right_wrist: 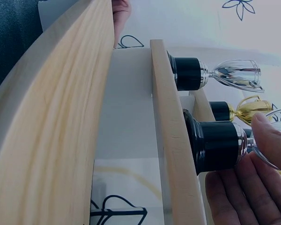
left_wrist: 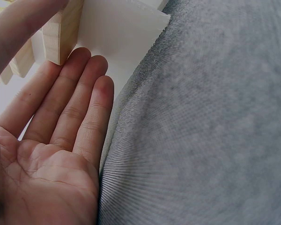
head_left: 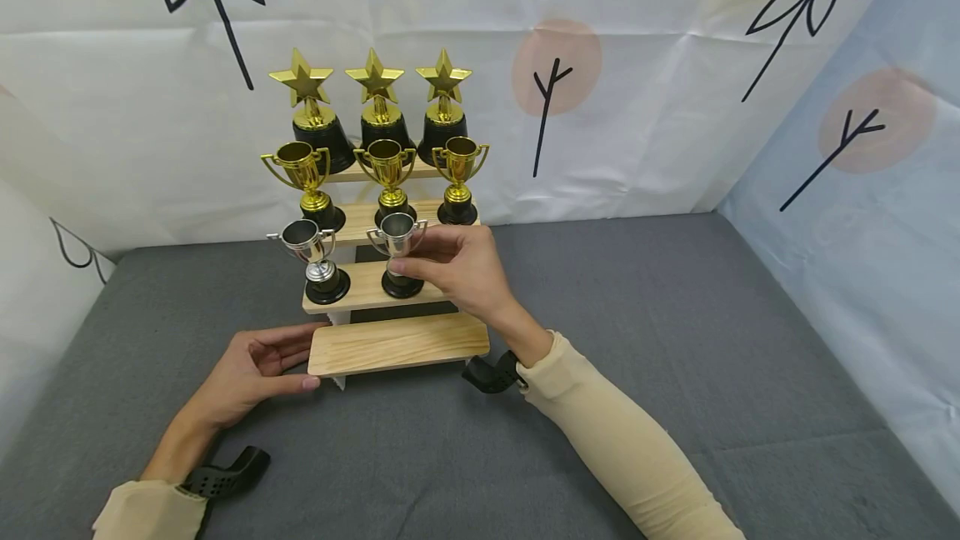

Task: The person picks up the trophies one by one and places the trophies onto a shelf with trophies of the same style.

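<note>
A tiered wooden display stand (head_left: 399,345) holds rows of small trophies. My right hand (head_left: 471,272) pinches a silver trophy cup (head_left: 396,227) by its stem, thumb in front. In the right wrist view, the cup's black base (right_wrist: 219,146) stands upright at the second step from the bottom. Left of it on that step is another silver trophy cup (head_left: 302,238). At the left end of the lowest step, my left hand (head_left: 251,369) rests with fingers extended. Its fingertips touch the board's edge (left_wrist: 65,35) in the left wrist view.
Three gold trophy cups (head_left: 386,163) stand on the step above, and three gold star trophies (head_left: 374,77) on the top one. Grey cloth (head_left: 637,340) covers the table. A white printed backdrop (head_left: 645,148) hangs close behind the stand.
</note>
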Demonstrator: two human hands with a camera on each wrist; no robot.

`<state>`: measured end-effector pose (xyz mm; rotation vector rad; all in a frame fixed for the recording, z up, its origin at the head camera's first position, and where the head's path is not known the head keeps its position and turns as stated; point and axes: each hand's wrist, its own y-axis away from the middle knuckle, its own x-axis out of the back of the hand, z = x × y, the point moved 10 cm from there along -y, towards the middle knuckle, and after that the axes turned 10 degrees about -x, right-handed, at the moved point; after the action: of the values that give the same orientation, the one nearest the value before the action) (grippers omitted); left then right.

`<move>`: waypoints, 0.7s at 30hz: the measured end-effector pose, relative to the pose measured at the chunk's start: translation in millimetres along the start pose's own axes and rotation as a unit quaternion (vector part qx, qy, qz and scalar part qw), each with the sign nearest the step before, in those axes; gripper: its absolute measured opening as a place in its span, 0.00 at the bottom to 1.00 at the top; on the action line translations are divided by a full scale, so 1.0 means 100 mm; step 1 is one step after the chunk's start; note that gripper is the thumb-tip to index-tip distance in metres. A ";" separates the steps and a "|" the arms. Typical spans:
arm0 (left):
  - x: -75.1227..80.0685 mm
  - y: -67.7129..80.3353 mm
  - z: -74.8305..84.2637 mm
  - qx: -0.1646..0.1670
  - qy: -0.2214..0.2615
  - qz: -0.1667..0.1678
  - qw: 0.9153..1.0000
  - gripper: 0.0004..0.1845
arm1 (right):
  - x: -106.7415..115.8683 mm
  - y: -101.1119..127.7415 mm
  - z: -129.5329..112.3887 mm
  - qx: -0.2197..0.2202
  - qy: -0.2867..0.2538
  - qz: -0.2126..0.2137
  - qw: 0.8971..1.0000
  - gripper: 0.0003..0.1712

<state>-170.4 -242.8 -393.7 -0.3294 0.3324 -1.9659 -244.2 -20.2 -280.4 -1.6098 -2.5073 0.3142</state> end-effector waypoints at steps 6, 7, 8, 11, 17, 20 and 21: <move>0.00 0.01 -0.01 0.002 -0.002 -0.001 1.000 0.34 | -0.03 -0.01 0.02 -0.004 0.004 0.000 1.000 0.08; 0.00 0.01 -0.01 0.003 -0.003 0.000 1.000 0.34 | -0.03 -0.01 0.02 -0.004 0.005 0.001 1.000 0.08; 0.00 0.01 -0.01 0.003 -0.003 0.000 1.000 0.34 | -0.03 -0.01 0.02 -0.004 0.006 0.002 1.000 0.08; 0.01 0.01 -0.01 0.002 -0.002 0.000 1.000 0.34 | -0.04 -0.01 0.03 -0.002 0.007 0.002 1.000 0.08; 0.01 0.00 -0.01 0.000 0.002 -0.002 1.000 0.34 | -0.05 -0.01 0.03 -0.004 0.008 0.006 1.000 0.08; 0.00 0.00 -0.01 0.001 0.004 -0.002 1.000 0.34 | -0.05 -0.01 0.04 -0.008 0.008 0.006 1.000 0.09; 0.01 0.00 -0.01 0.001 0.004 -0.002 1.000 0.34 | -0.05 -0.01 0.05 -0.009 0.008 0.005 1.000 0.09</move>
<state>-170.9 -243.2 -394.6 -0.3216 0.3360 -1.9717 -243.8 -25.7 -285.0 -1.6262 -2.4988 0.2797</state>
